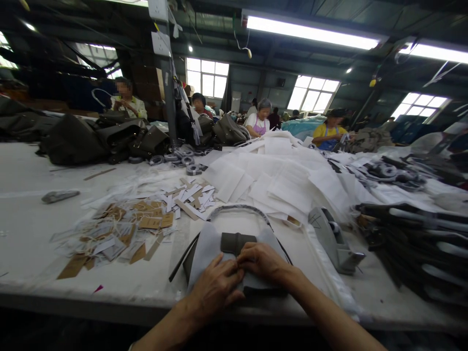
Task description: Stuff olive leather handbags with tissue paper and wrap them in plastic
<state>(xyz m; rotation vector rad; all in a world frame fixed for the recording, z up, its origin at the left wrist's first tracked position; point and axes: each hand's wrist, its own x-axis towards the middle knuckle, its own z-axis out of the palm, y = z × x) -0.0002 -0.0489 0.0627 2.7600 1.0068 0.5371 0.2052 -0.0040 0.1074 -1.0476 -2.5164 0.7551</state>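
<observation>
Your handbag (228, 243) lies on the desk (32, 239) right in front of you, a pale sheet (204, 256) over its front around one dark tab (246, 239), its single arched handle (239, 207) pointing away. Your right hand (261, 261) has its fingers bunched together at the tab's lower edge; your left hand (217, 282) meets it, fingers bent over the sheet. You cannot tell what either pinches. To your right, one grey tape dispenser (334, 241) carries a dark handwritten mark, like crossed lines; beyond it is a blurred dark stack (420, 253). To your left, overlapping brown tags (149, 222), too many to count, bear print too small to read. A heap of white sheets (263, 165) blocks the desk beyond the handle. Farther back sit dark bags (76, 139), grey rolls (193, 169) and four clearly visible co-workers (261, 122).
</observation>
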